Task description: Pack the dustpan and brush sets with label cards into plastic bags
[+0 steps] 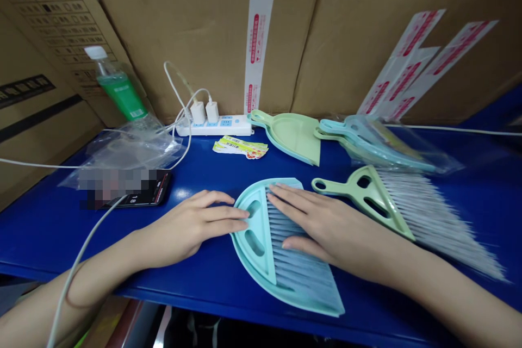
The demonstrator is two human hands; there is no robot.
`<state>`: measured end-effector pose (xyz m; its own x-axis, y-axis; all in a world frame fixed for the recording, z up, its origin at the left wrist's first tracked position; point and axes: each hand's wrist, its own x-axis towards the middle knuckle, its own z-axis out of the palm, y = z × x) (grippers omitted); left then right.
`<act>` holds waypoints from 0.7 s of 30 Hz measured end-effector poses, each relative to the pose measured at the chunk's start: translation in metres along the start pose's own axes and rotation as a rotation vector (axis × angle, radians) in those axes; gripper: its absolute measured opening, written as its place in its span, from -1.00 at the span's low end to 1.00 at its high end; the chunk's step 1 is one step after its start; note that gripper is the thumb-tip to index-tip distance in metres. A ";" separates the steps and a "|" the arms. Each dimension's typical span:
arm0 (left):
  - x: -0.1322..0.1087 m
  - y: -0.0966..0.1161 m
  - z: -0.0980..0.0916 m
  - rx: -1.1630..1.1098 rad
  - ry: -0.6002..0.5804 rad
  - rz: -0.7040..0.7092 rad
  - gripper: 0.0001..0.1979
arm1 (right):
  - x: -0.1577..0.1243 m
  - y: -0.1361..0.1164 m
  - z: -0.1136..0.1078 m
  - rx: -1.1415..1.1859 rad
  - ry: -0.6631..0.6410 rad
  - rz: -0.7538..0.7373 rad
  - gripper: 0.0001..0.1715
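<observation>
A light blue dustpan (248, 261) lies on the blue table (49, 223) with a matching light blue brush (293, 274) nested in it. My left hand (191, 225) rests flat on the table, fingers stretched out, its fingertips touching the brush's handle end. My right hand (322, 223) lies flat and open on top of the brush bristles. A green brush (391, 204) with long pale bristles lies just to the right of my right hand.
A green dustpan (291, 136) and a bagged stack of dustpans (375, 144) lie behind. A power strip (216, 126) with chargers, small packets (240, 147), a phone (138, 190), a clear bag (126, 149) and a green-labelled bottle (116, 87) sit at left. Cardboard boxes (196, 22) wall the back.
</observation>
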<state>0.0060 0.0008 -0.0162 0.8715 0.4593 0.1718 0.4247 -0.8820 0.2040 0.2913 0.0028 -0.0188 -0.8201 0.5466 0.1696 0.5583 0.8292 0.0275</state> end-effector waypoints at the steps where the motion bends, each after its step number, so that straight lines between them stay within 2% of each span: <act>1: 0.000 0.000 0.000 0.001 0.002 0.002 -0.19 | -0.001 0.001 -0.001 -0.015 0.010 -0.008 -0.38; 6: 0.001 0.001 -0.001 0.008 0.062 0.039 -0.27 | -0.002 0.004 -0.004 -0.063 0.059 -0.025 -0.61; 12: 0.001 0.000 -0.001 0.007 0.064 0.047 -0.30 | -0.002 0.005 -0.008 -0.038 0.031 0.018 -0.85; 21: 0.001 0.001 0.000 -0.036 0.048 0.024 -0.31 | -0.001 0.004 -0.009 0.030 -0.003 0.085 -0.90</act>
<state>0.0067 0.0006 -0.0159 0.8682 0.4434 0.2230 0.3940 -0.8889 0.2335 0.2956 0.0039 -0.0102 -0.7705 0.6152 0.1669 0.6216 0.7831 -0.0164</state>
